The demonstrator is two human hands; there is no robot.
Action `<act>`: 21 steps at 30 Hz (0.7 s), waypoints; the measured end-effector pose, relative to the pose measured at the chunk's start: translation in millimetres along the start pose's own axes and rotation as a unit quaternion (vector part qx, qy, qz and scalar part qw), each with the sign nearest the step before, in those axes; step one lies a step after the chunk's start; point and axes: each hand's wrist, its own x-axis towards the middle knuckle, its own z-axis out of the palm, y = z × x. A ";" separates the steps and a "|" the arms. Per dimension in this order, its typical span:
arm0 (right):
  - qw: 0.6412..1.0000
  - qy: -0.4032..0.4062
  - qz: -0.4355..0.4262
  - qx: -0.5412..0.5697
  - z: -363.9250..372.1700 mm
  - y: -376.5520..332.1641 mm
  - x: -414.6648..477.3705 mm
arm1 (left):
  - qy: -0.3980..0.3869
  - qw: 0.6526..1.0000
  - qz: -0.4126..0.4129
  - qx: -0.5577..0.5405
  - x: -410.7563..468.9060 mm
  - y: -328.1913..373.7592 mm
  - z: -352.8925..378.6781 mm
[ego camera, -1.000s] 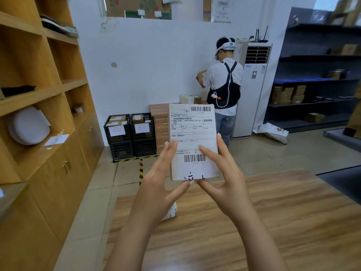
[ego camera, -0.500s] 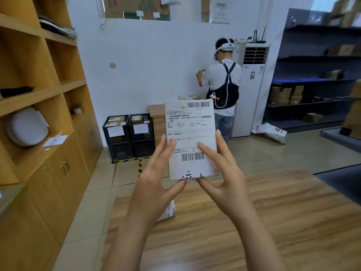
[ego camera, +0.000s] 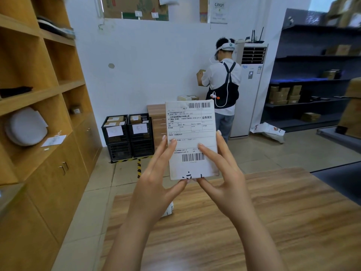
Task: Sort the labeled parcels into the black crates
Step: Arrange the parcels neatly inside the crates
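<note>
Grip: left hand (ego camera: 156,184) and right hand (ego camera: 224,182) together pinch one labeled parcel (ego camera: 192,139), upright above the counter (ego camera: 254,222). Black crates (ego camera: 119,151): floor, 11 o'clock, well apart, boxes already inside. Held parcel unsorted. A second parcel (ego camera: 169,210) waits on the counter at 7 o'clock.

Matt paper-labelled parcel (ego camera: 192,139); smooth wood-grain table (ego camera: 293,212); black plastic crates (ego camera: 128,137).

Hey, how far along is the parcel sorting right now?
Done: the black crates by the wall already hold a few small boxes. In hand: the left hand and right hand hold one labeled parcel upright. Left: it is not yet in a crate, and a second parcel lies on the table.
</note>
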 end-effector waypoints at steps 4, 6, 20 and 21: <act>1.000 0.003 -0.001 0.002 -1.6 -0.7 -2.1 | -0.002 1.000 0.002 0.002 -1.9 2.5 0.3; 1.000 0.003 -0.002 0.003 -2.4 -1.4 -3.3 | -0.001 1.000 0.001 0.000 -2.5 3.7 0.7; 1.000 0.013 0.012 -0.014 -18.2 -6.7 -16.8 | -0.011 1.000 0.017 -0.012 -5.8 18.4 7.0; 1.000 0.013 0.010 -0.012 -19.2 -6.7 -17.7 | -0.010 1.000 0.017 -0.011 -6.2 19.3 7.9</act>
